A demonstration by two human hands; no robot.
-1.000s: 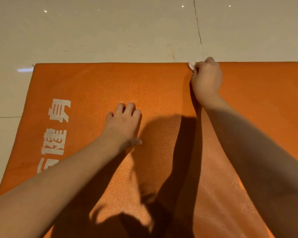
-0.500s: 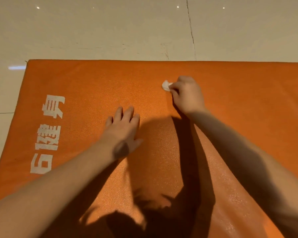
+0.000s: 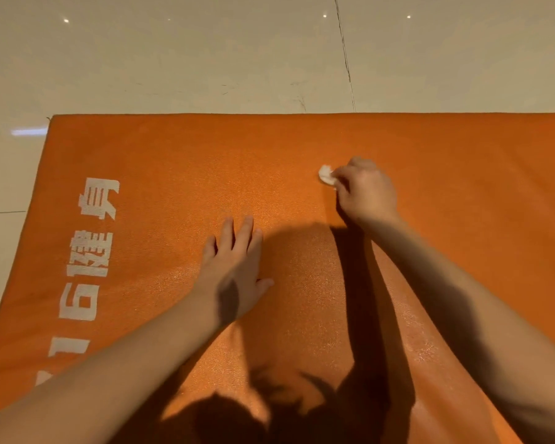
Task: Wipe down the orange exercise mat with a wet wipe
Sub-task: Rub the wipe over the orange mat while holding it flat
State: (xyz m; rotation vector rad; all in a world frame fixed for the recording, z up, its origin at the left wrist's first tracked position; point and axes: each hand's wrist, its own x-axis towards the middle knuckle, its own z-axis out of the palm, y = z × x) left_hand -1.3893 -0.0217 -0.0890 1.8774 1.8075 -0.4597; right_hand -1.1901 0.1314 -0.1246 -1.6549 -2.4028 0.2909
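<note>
The orange exercise mat [image 3: 173,174] covers most of the view, with white printed characters down its left side. My right hand [image 3: 364,192] grips a small bunched white wet wipe [image 3: 326,175] and holds it down on the mat a little below the far edge. Only a bit of the wipe pokes out left of my fingers. My left hand [image 3: 234,267] lies flat on the mat, fingers straight and spread, to the left of and nearer than the right hand. A shinier strip of the mat shows under my right forearm.
Glossy beige floor tiles [image 3: 205,59] lie beyond the mat's far edge and along its left side. A dark tile joint [image 3: 345,56] runs away from the mat. Shadows of my arms and head fall on the near part of the mat.
My right hand has drawn the wipe back from the mat's far edge toward me. The left hand has stayed put, its fingers now straighter.
</note>
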